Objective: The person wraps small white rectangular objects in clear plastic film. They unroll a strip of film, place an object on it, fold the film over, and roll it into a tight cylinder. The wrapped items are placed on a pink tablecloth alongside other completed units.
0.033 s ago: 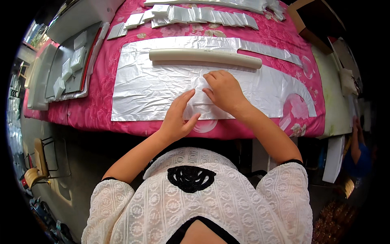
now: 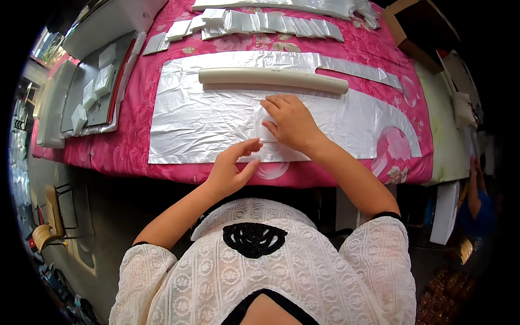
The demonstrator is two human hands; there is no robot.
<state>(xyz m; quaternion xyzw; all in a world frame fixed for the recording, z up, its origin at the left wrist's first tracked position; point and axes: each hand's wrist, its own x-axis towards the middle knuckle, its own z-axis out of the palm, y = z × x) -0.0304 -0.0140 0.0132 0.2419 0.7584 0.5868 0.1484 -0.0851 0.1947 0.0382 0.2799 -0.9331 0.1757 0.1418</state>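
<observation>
1. The right hand (image 2: 290, 122) lies flat, fingers spread, pressing the silver foil sheet (image 2: 206, 116) on the pink table (image 2: 130, 151).
2. The left hand (image 2: 233, 168), open, pinches nothing; its fingertips touch the near edge.
3. Smoothing outward seems best to avoid creases.

Desk (image 2: 135, 146) draped in pink floral cloth, grey floor (image 2: 108, 216) below, wooden chair (image 2: 46, 216) at left, daylight

Foil sheet (image 2: 216, 116) lies flat on the table (image 2: 135, 146), right at the near edge. Long tube (image 2: 273, 79) rests across the sheet's far side, at twelve o'clock from the right hand (image 2: 290, 123). Left hand (image 2: 232, 169) sits at seven o'clock from the right, over the sheet's near edge. Folded foil pieces (image 2: 271, 23) line up beyond the tube; trays (image 2: 89, 92) at ten o'clock.
</observation>
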